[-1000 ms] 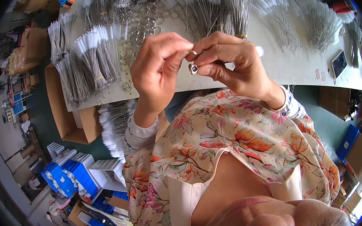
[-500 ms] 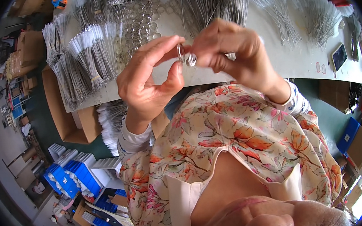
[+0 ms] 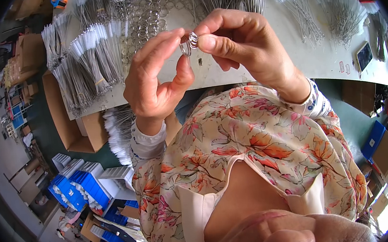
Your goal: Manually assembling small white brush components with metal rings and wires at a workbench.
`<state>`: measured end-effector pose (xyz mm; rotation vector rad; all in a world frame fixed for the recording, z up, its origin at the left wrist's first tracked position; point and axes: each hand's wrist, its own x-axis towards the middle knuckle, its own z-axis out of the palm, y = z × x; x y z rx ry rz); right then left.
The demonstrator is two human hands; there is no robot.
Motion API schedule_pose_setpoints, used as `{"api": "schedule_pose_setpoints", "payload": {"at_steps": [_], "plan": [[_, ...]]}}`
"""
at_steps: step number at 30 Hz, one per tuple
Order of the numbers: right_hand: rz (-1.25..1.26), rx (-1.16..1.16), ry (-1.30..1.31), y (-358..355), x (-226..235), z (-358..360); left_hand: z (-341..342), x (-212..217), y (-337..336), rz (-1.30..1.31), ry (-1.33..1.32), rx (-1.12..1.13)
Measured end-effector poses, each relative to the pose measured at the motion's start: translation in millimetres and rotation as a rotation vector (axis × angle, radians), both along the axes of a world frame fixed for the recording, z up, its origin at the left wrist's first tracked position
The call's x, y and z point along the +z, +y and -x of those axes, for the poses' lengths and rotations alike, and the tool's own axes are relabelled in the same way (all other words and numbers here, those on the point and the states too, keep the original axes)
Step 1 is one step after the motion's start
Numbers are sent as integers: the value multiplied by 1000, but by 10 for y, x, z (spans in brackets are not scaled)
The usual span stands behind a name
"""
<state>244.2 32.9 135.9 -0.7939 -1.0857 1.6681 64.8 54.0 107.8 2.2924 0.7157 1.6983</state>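
Note:
In front of my chest, my left hand pinches a shiny metal ring between thumb and fingertips. My right hand holds a small stack of metal loops, like a coil, between thumb and forefinger. The coil touches or nearly touches the ring; I cannot tell whether they are linked. Beyond my hands lies a patch of loose metal rings on the white table.
Bundles of thin wire brushes with white bristles lie at left, with more brushes at right. A phone-like device rests near the right edge. Cardboard boxes and blue bins stand at the left.
My right hand has moved slightly left and up, bringing the coil against or close beside the ring. Its blur has gone. My left hand has shifted a little left.

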Motion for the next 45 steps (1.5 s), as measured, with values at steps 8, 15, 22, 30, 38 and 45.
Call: {"api": "schedule_pose_setpoints", "payload": {"at_steps": [8,15,22,30,38,45], "plan": [[-623,-187,-333,-34,-56,82,1,49,-63,684,-382,-377],[-669,-104,-466,25,-67,3,30,89,-89,635,-275,-308],[18,-10,2,66,32,36,-22,115,23,21,15,28],[-38,34,-57,112,-22,53,42,114,54,84,55,13],[-53,62,-240,103,-142,109,215,180,123,358,24,-164],[-657,-30,-969,-32,-1310,547,1224,-505,725,840,1061,712]]}}
